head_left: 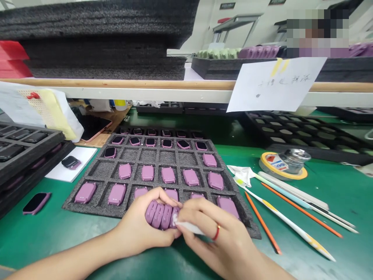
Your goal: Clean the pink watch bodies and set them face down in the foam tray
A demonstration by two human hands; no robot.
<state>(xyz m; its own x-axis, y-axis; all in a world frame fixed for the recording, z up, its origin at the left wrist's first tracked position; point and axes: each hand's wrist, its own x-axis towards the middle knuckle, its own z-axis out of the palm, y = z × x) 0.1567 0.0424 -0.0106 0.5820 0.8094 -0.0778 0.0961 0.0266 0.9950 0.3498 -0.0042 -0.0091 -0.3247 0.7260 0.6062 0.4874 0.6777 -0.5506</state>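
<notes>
My left hand (145, 221) is wrapped round a stack of several purple watch cases (159, 214), their narrow sides turned up. At the right end of that stack, the bent fingers of my right hand (215, 229) pinch a white wipe (190, 227) and press it against the last case. An orange ring circles one finger of this hand. Just beyond both hands lies a dark foam tray (116, 212) with square compartments. Purple watch cases (147, 172) rest back-up in its nearer rows, while the far rows hold cases with black screens (167, 143) up.
To the right lie a white-and-yellow toothbrush (291, 221), orange sticks (264, 223), a white cloth (241, 174), a tape roll (303, 171) and a metal-topped bottle (297, 155). Stacked trays (55, 144) and a loose watch (36, 203) are at left. A shelf (145, 93) crosses above.
</notes>
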